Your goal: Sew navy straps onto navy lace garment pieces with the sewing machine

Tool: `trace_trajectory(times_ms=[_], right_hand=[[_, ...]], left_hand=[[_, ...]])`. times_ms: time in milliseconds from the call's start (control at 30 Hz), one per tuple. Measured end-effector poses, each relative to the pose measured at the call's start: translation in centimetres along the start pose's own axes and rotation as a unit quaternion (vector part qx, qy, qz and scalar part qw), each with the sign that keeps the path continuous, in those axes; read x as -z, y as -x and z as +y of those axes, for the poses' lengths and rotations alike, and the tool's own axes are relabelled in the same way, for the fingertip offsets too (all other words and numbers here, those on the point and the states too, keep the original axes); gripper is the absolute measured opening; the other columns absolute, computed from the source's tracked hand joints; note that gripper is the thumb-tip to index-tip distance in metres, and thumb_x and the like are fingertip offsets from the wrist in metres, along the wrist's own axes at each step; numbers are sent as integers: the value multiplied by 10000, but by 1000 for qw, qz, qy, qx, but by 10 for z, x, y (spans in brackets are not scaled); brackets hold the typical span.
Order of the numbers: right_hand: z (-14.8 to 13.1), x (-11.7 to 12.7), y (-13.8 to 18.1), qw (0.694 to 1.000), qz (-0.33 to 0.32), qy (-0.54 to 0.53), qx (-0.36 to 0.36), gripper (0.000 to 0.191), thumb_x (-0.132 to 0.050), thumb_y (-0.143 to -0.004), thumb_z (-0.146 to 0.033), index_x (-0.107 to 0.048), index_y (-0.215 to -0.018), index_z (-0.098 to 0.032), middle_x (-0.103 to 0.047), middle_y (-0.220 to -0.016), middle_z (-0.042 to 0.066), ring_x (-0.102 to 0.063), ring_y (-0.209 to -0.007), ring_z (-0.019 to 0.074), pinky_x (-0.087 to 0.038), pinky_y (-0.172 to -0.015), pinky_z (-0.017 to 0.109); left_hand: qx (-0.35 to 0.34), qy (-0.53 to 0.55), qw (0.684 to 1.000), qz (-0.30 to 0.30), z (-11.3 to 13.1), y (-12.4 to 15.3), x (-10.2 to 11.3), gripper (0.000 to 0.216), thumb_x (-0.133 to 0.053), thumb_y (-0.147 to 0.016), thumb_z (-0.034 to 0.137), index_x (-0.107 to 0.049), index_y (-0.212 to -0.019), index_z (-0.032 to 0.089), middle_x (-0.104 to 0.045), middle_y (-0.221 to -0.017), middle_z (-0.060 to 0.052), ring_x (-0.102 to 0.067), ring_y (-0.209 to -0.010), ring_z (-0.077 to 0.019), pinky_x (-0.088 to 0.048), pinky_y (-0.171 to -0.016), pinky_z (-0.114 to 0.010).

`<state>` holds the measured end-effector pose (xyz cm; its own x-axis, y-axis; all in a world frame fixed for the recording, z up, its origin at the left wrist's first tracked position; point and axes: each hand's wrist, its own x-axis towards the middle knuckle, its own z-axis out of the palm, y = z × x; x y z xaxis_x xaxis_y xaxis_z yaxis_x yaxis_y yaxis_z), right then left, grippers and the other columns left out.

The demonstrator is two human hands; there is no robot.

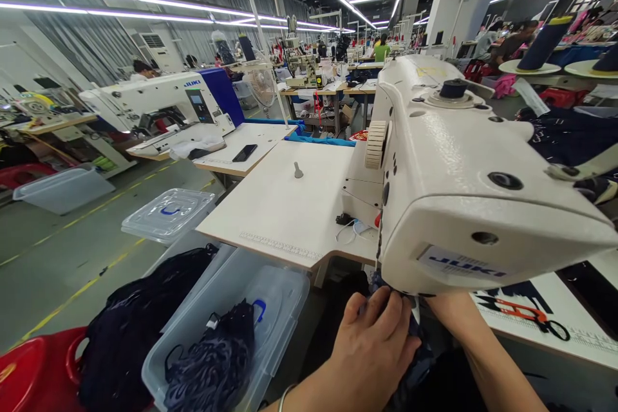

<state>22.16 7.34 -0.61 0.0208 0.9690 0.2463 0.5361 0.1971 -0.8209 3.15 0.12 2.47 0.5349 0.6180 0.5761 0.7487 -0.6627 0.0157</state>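
A white Juki sewing machine (454, 161) fills the right of the head view, its head end toward me. My left hand (374, 341) is closed on dark navy fabric (415, 360) just below the machine's needle end. My right hand is mostly hidden behind the machine head; only its wrist and forearm (463, 328) show, reaching under the head, and its fingers cannot be seen. The needle area itself is hidden by the machine body.
The white sewing table (284, 206) extends left. Below it stand clear plastic bins (232, 335) with dark fabric, a loose bin lid (168, 212) and a red stool (38, 373). Scissors (524, 312) lie on the table at right. Other machines and workers fill the hall behind.
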Motion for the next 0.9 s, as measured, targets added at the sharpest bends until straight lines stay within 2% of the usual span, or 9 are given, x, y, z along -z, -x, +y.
trace_trajectory(times_ms=[167,433,700,800,900], right_hand=[[2,0,1,1000,-2,23,16,141,-621,-669,-370,-706,-749,-292,-750,-927,55,-561,-1145,338,-480,-919,471],[18,-4,0,988,40,106,107,256,-519,-782,-402,-711,-884,-266,-743,-968,64,-583,-1123,312,-527,-869,445],[18,-18,4,985,40,112,123,316,-433,-828,-367,-731,-794,-267,-754,-794,75,-645,-1019,323,-549,-821,459],[16,-21,5,986,42,115,113,377,-382,-826,-389,-734,-771,-263,-751,-750,79,-658,-995,328,-553,-806,465],[12,-19,6,989,37,108,89,351,-425,-793,-428,-732,-800,-257,-754,-771,88,-656,-990,341,-555,-795,462]], left_hand=[[1,5,1000,-9,0,-1,1,352,-473,-980,390,-572,-1244,180,-644,-1187,4,-525,-1127,-160,-295,-923,-344],[-12,-16,1000,0,-1,0,0,369,-463,-982,387,-567,-1256,163,-649,-1175,8,-522,-1115,-166,-294,-922,-348],[4,-25,999,23,-1,4,-3,393,-452,-969,436,-607,-1194,153,-643,-1174,1,-518,-1093,-188,-295,-906,-359],[2,-19,1000,17,-2,6,-3,392,-455,-968,438,-599,-1202,159,-623,-1217,-2,-510,-1103,-193,-290,-905,-361],[9,-7,1000,7,-5,7,-1,408,-464,-961,457,-591,-1205,156,-617,-1223,-9,-505,-1110,-199,-280,-922,-365]])
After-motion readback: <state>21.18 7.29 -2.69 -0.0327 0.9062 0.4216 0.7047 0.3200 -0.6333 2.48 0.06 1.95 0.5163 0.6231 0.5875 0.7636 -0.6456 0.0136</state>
